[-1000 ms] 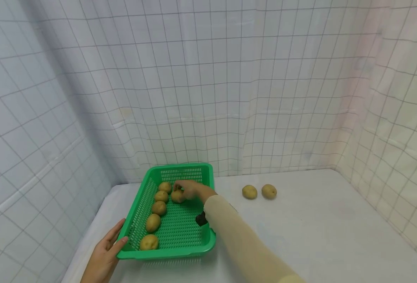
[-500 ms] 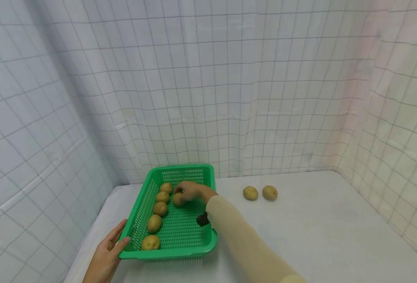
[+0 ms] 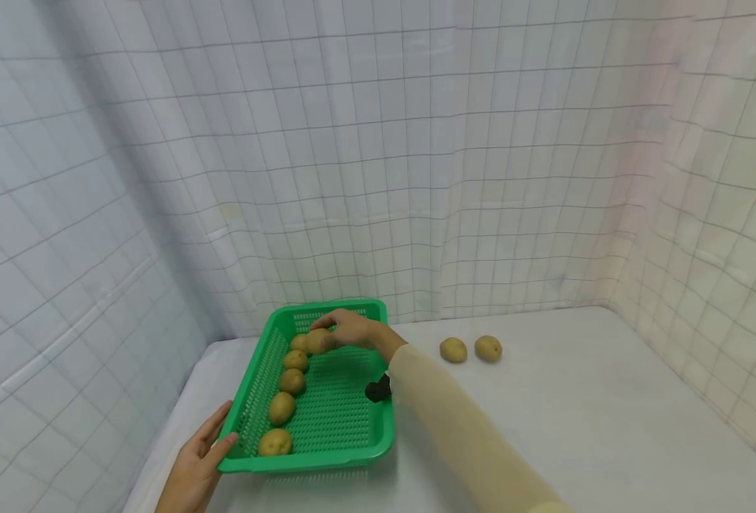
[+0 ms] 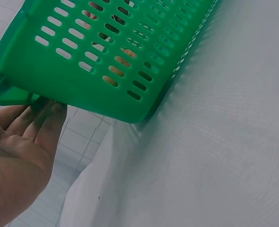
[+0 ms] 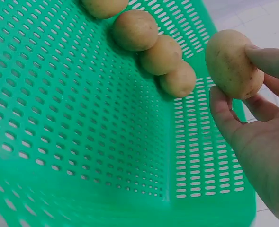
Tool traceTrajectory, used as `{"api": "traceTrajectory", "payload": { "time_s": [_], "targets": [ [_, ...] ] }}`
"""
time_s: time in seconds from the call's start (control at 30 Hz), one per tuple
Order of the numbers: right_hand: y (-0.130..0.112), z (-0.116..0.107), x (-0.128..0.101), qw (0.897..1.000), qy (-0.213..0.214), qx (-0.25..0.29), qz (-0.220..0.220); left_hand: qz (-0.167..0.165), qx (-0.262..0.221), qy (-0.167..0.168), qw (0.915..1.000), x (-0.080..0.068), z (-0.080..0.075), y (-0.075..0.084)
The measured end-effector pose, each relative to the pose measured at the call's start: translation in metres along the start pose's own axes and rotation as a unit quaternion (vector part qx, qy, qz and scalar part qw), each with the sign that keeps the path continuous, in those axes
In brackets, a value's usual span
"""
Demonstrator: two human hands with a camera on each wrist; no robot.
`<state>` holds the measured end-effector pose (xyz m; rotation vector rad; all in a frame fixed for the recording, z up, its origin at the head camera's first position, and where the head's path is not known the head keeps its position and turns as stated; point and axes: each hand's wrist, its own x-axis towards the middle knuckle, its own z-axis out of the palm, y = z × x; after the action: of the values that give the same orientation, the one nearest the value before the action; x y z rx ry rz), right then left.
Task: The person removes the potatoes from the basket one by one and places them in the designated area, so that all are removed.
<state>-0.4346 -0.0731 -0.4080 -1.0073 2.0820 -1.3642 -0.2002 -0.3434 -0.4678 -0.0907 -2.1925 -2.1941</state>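
Note:
My right hand (image 3: 355, 331) pinches a potato (image 5: 231, 64) between thumb and fingers, up above the basket floor near its far end. In the head view this potato overlaps the farthest of several potatoes (image 3: 292, 382) lying in a row along the basket's left wall. The green plastic basket (image 3: 307, 463) has slotted walls and stands on the white-covered table. My left hand (image 3: 193, 463) grips its near left corner, thumb on the rim. From the left wrist view, the fingers of that hand (image 4: 23, 137) reach under the rim.
Two more potatoes, one on the left (image 3: 453, 350) and one on the right (image 3: 488, 348), lie on the table (image 3: 583, 413) right of the basket. A grid-patterned white sheet (image 3: 403, 178) walls the table in behind and at both sides.
The right hand has raised the potato from the basket floor and shifted slightly toward the far end. The left hand keeps its grip on the corner; the other potatoes stay put.

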Motion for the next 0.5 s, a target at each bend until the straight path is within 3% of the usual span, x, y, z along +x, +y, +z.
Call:
{"api": "traceTrajectory", "payload": {
  "time_s": [0.5],
  "targets": [
    [-0.019, -0.017, -0.023, 1.000, 0.010, 0.000, -0.015, 0.019, -0.002, -0.010, 0.9998, 0.001, -0.002, -0.004]
  ]
}}
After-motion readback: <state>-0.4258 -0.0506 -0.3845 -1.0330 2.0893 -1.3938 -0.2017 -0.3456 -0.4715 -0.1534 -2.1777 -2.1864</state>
